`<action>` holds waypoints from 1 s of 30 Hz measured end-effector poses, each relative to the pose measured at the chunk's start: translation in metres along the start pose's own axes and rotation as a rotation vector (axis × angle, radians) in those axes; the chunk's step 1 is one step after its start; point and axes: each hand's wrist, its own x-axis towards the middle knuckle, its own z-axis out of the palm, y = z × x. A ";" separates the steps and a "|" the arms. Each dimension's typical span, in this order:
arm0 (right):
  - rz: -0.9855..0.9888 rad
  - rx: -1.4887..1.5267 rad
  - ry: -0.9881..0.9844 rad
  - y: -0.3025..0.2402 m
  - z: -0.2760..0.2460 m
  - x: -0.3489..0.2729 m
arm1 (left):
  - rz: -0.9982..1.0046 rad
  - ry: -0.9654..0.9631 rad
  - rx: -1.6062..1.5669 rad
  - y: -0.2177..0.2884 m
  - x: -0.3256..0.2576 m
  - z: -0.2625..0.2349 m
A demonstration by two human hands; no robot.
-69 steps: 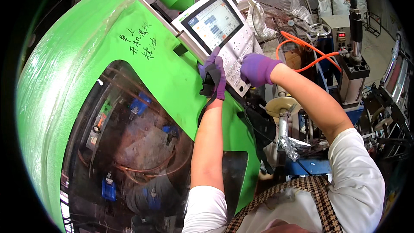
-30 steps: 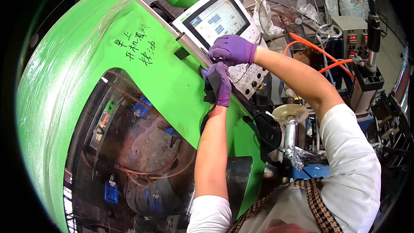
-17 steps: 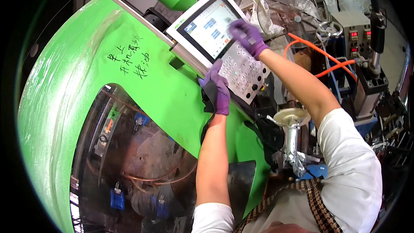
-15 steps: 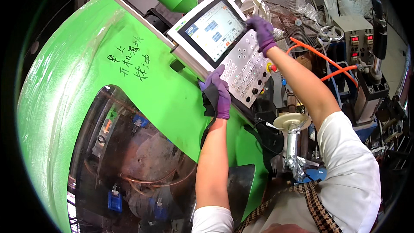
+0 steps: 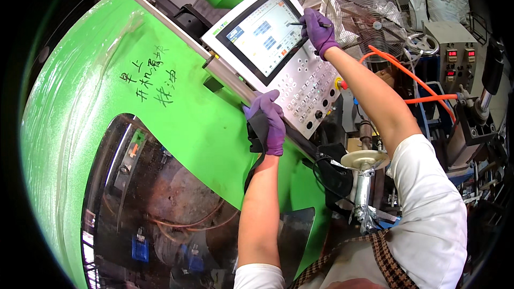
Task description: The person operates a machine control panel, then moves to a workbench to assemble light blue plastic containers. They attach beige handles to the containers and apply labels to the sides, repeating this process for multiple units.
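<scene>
A white control panel (image 5: 316, 88) with a lit touch screen (image 5: 262, 35) and a keypad is mounted on a big green machine guard (image 5: 160, 75). My right hand (image 5: 318, 31), in a purple glove, holds a thin dark stylus (image 5: 302, 24) whose tip touches the screen's right side. My left hand (image 5: 270, 120), also gloved in purple, grips a black handle (image 5: 258, 128) on the green door just below the panel.
The guard has a large window (image 5: 160, 203) showing machine parts, hoses and blue pieces inside. A wire-cage fan (image 5: 369, 16), an orange hose (image 5: 407, 67), a handwheel and grey control boxes with red displays (image 5: 455, 48) stand to the right. A metal post with a round disc (image 5: 364, 163) is close to my right elbow.
My right hand rose from the keypad area to the screen's right edge and now touches it with the stylus. My left hand has stayed on the black handle.
</scene>
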 end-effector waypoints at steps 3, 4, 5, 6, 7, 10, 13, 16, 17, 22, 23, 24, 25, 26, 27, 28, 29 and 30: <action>-0.008 0.050 0.001 0.006 0.001 0.002 | 0.045 0.002 -0.022 -0.003 0.003 0.001; -0.024 0.063 0.008 0.008 -0.001 0.001 | 0.059 0.002 -0.022 -0.004 0.002 0.002; -0.041 0.077 0.015 0.011 -0.004 0.001 | 0.076 0.003 -0.014 -0.006 0.001 0.002; -0.061 0.091 0.021 0.009 -0.005 0.001 | 0.092 0.003 -0.003 -0.006 0.001 0.002; -0.083 0.117 0.032 0.009 -0.008 -0.002 | 0.109 0.002 0.008 -0.006 0.002 0.002; -0.055 0.122 0.025 0.005 -0.009 -0.002 | 0.117 -0.009 0.055 -0.001 0.000 0.001; -0.032 0.108 -0.006 0.005 -0.006 0.001 | 0.094 -0.011 0.094 0.002 0.001 0.002; 0.013 0.122 0.018 0.008 0.001 0.002 | 0.108 -0.007 0.095 -0.003 0.000 0.002; 0.000 0.123 0.006 0.008 -0.001 0.003 | 0.112 -0.006 0.095 0.001 0.001 0.002; -0.087 0.160 0.025 0.014 -0.011 -0.001 | 0.057 0.002 0.047 -0.001 0.000 0.002; -0.149 0.132 0.027 0.014 -0.016 -0.001 | 0.105 0.005 0.082 -0.002 0.001 0.004; -0.124 0.151 0.017 0.011 -0.014 -0.005 | 0.156 0.009 0.124 -0.002 0.002 0.003; -0.100 0.169 0.006 0.008 -0.012 -0.009 | 0.110 0.015 0.107 -0.001 0.001 0.003; -0.076 0.187 -0.005 0.004 -0.010 -0.014 | 0.065 0.021 0.088 0.002 -0.001 0.003; -0.119 0.158 -0.104 0.000 -0.008 -0.018 | 0.023 0.032 0.071 0.005 -0.001 0.003; -0.095 0.207 -0.138 -0.002 0.001 -0.024 | 0.005 0.031 0.051 0.006 -0.001 0.003; -0.113 0.201 -0.150 -0.005 0.008 -0.030 | -0.014 0.030 0.033 0.007 -0.001 0.003; -0.130 0.185 -0.164 -0.005 0.012 -0.033 | -0.036 0.030 0.005 0.007 -0.002 0.003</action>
